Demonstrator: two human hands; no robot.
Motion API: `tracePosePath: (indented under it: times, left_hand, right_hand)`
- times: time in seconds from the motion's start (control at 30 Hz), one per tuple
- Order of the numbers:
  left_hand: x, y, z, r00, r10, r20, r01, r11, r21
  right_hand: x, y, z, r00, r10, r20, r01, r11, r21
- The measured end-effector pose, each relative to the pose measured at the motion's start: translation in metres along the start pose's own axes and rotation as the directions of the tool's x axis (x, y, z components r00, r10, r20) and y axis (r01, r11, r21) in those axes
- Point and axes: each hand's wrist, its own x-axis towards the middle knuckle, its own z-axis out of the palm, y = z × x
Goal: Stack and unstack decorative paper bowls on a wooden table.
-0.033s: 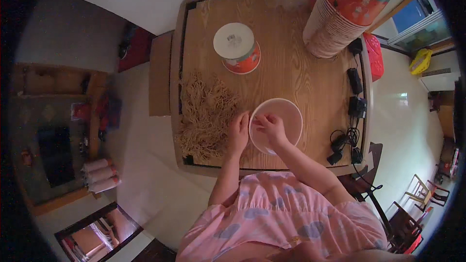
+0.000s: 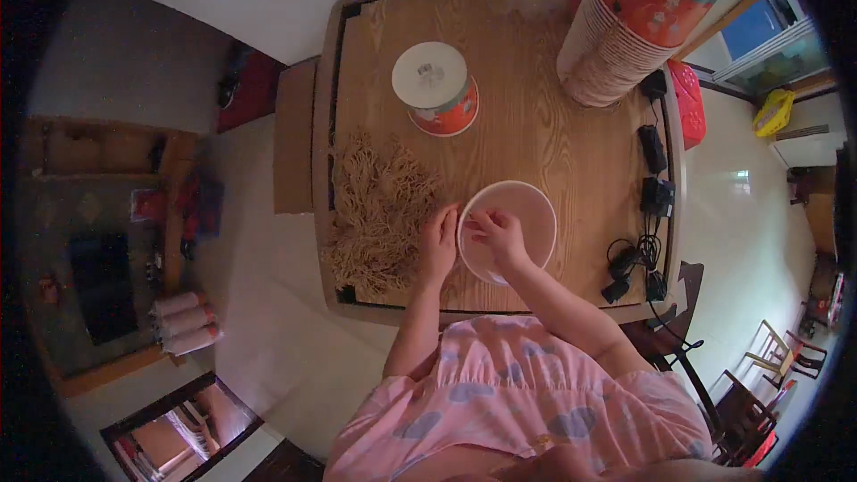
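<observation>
A white-walled paper tub point(image 2: 527, 241) stands on the wooden table near my body, its open top toward me. My left hand point(image 2: 438, 236) presses its fingers together against the outer left side of the tub, near the rim. Reaching inside the opening, my right hand point(image 2: 500, 234) has its fingers bent together by the left wall. Whatever the right fingers pinch is too small to make out. A tangled pile of beige cords point(image 2: 379, 214) lies just left of my left hand. Farther off, an upside-down red and white paper tub point(image 2: 430, 80) shows its pale base.
Tall nested stacks of red paper tubs point(image 2: 616, 45) stand at the table's far right. Black power adapters and cables point(image 2: 656, 196) run along its right edge, beside a red plastic basket point(image 2: 687, 103). A cardboard box point(image 2: 296, 138) adjoins the left edge. Wooden chairs point(image 2: 772, 348) stand farther right.
</observation>
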Motion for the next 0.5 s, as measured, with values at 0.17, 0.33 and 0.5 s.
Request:
tracePosePath:
  times: [0.17,0.33,0.5]
  left_hand:
    - [0.008,-0.018,0.003,0.952,0.305,-0.042,-0.303,0.952,0.034]
    - [0.006,-0.011,0.001,0.965,0.261,0.004,-0.261,0.965,0.030]
    - [0.006,-0.012,0.000,0.951,0.309,-0.001,-0.309,0.951,0.031]
  right_hand:
    - [-0.003,-0.002,0.000,1.000,-0.007,0.018,0.008,1.000,-0.020]
    - [-0.004,-0.004,0.003,0.999,0.035,-0.010,-0.035,0.999,-0.008]
    - [-0.006,-0.006,0.004,1.000,0.010,0.002,-0.010,0.999,-0.031]
